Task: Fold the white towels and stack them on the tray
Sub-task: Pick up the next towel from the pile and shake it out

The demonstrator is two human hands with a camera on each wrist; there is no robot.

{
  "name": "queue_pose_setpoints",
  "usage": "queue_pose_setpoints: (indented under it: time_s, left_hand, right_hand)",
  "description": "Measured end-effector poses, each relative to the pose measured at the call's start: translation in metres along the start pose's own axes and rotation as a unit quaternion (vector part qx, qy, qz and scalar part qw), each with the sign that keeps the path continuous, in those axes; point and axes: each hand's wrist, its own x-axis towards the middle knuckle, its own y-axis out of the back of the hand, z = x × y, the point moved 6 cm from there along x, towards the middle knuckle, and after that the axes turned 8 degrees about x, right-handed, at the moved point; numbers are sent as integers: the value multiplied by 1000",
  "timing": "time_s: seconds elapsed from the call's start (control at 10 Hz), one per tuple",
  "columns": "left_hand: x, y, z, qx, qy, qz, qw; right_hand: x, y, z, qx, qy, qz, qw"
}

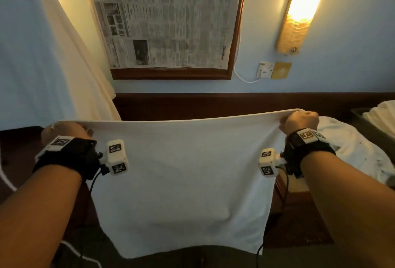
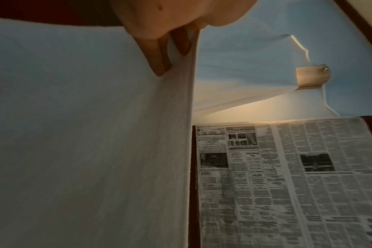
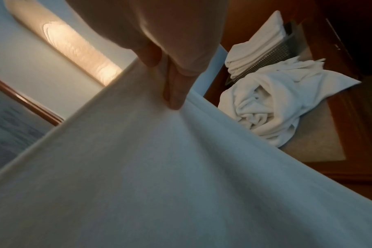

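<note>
I hold a white towel [image 1: 179,182] spread out in front of me, one top corner in each hand, so that it hangs flat like a sheet between my arms. My left hand [image 1: 64,132] pinches the left corner — in the left wrist view my fingers [image 2: 159,55] are curled tight on the hem, with the cloth running away below them. My right hand [image 1: 301,123] does the same at the right corner, a little higher than the left, and the top edge sags slightly between the two. In the right wrist view the right fingertips [image 3: 174,94] press into a fold of the cloth. Both grips are closed on the towel.

The towel's lower edge hangs free near my body, above the dark wooden tabletop [image 1: 299,225]. To my right on that tabletop lies a crumpled heap of white towels [image 3: 272,104], still unfolded. Just beyond the heap stands the tray [image 3: 265,62] — dark, with a perforated wall — and folded towels [image 3: 261,40] lie stacked in it.

On the wall ahead hangs a wooden frame covered with newspaper [image 1: 162,17], and to its right a lit wall lamp [image 1: 303,9] glows yellow above a wall switch [image 1: 266,69].
</note>
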Motion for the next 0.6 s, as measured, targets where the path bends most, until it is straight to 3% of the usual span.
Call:
queue_pose_setpoints:
  time_s: [0.1,0.2,0.3,0.4,0.5,0.6]
  left_hand:
    - [15,-33,17,41,-27,-38,998]
    - [64,-81,22,26,16,-50,998]
    - [141,-139,16,-100,72,-75,990]
    - [173,-195,24,-344,158,-58,924]
    - [117,-232,26,-247,110,-77,960]
    - [89,-285,-26,43,3,-222,974]
  right_hand:
    - [42,-42,29,-40,11,-28,999]
    - [66,-91,41,-56,-6,-55,997]
    - [89,-147,49,-51,-11,-86,995]
    - [110,-198,71,-49,3,-121,991]
    - [107,-230,116,-96,-19,-186,978]
    - [77,-233,200,-352,28,-352,867]
